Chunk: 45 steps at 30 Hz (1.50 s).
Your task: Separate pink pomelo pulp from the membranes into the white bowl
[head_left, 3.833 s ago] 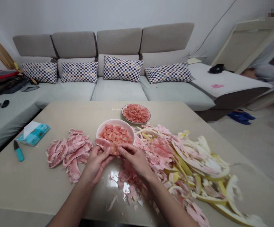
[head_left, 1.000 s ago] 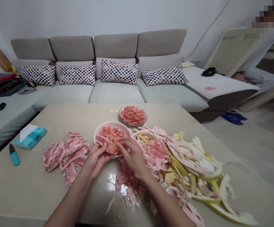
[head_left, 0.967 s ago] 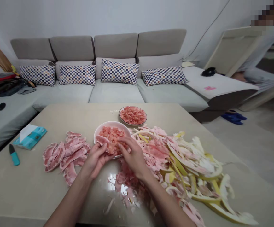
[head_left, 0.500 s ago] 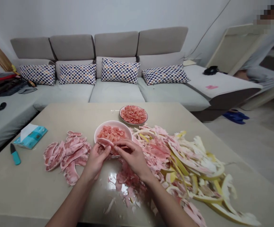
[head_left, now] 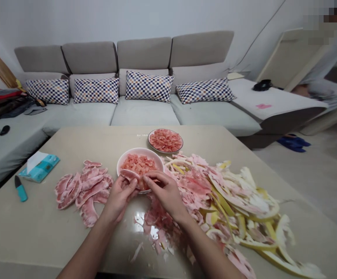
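Note:
Over the near rim of a white bowl (head_left: 121, 159) filled with pink pomelo flesh (head_left: 139, 164), my left hand (head_left: 123, 192) pinches a pomelo segment (head_left: 129, 174) in its pale skin. My right hand (head_left: 164, 190) is beside the segment's right end, thumb and forefinger drawn together. What its fingertips hold, if anything, I cannot make out. To the left of the bowl lies a pile of unpeeled pomelo segments (head_left: 91, 184). Behind the bowl stands a dark-rimmed plate of pomelo flesh (head_left: 166, 140).
Pomelo peels and membranes (head_left: 229, 205) spread over the table's right side, with scraps (head_left: 158, 221) between my forearms. At left lie a teal-handled knife (head_left: 21, 191) and a tissue pack (head_left: 43, 168). A sofa (head_left: 145, 110) runs behind the table. A person (head_left: 328, 77) is at far right.
My right fingertips have shifted slightly at the segment's right end. The left hand keeps its hold on the segment, and the view has moved a little.

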{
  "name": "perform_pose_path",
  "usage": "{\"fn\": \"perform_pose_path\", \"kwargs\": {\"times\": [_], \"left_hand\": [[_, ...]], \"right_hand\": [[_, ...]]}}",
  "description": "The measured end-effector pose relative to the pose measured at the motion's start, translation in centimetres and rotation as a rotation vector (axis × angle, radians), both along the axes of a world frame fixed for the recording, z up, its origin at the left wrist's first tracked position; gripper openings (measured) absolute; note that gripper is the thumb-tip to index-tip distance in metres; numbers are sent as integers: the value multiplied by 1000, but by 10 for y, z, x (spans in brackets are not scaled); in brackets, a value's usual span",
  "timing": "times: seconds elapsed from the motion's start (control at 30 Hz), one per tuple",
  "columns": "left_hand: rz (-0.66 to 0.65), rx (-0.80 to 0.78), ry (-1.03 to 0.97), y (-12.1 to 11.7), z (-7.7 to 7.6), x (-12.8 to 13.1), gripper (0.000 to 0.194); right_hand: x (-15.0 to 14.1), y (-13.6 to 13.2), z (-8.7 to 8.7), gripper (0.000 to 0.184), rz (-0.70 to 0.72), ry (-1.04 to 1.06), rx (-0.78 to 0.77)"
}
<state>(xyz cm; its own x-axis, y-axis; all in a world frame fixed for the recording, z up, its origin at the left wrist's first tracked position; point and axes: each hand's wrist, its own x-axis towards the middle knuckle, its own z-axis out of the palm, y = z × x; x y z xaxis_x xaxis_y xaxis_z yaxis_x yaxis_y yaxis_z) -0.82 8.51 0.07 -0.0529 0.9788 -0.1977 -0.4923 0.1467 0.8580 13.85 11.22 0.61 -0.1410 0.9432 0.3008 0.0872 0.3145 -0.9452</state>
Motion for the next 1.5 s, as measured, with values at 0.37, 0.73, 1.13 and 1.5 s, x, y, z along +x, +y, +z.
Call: {"fn": "perform_pose_path", "kwargs": {"times": [0.37, 0.73, 1.13, 1.5], "left_hand": [[62, -40, -13, 2, -4, -6, 30], [83, -19, -137, 2, 3, -12, 18], [77, 101, 52, 0, -5, -10, 21], [-37, 299, 243, -4, -1, -8, 7]], "right_hand": [[9, 13, -14, 20, -258, -800, 246], [17, -17, 9, 19, 152, -822, 174], [20, -28, 8, 8, 153, -786, -10], [7, -19, 8, 24, 63, -129, 191]]}}
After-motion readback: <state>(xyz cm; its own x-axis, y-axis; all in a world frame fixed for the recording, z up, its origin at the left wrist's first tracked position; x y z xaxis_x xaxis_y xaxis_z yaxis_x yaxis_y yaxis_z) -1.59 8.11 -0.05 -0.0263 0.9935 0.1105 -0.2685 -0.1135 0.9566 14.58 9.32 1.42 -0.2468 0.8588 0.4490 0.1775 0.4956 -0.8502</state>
